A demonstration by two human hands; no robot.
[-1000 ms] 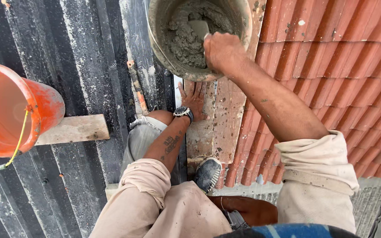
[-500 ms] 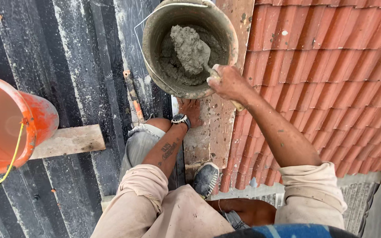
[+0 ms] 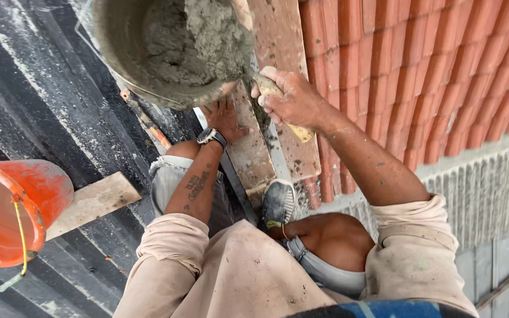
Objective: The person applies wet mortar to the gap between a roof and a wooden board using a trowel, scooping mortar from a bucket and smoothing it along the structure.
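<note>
Right hand (image 3: pixel 293 100) grips a wooden-handled trowel (image 3: pixel 278 103) of grey mortar (image 3: pixel 219 38) over the far bucket (image 3: pixel 119 53); left hand (image 3: pixel 224 118) lies open on red tile (image 3: pixel 251 147). Orange bucket (image 3: pixel 13 212) near left.

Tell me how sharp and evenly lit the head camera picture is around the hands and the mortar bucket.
Head view: soft, even daylight, no hard shadows or glare; the right hand on the trowel handle and the left hand are fairly sharp, the close mortar bucket is slightly soft and cut off at the top; the orange bucket bulges at the edge.
</note>
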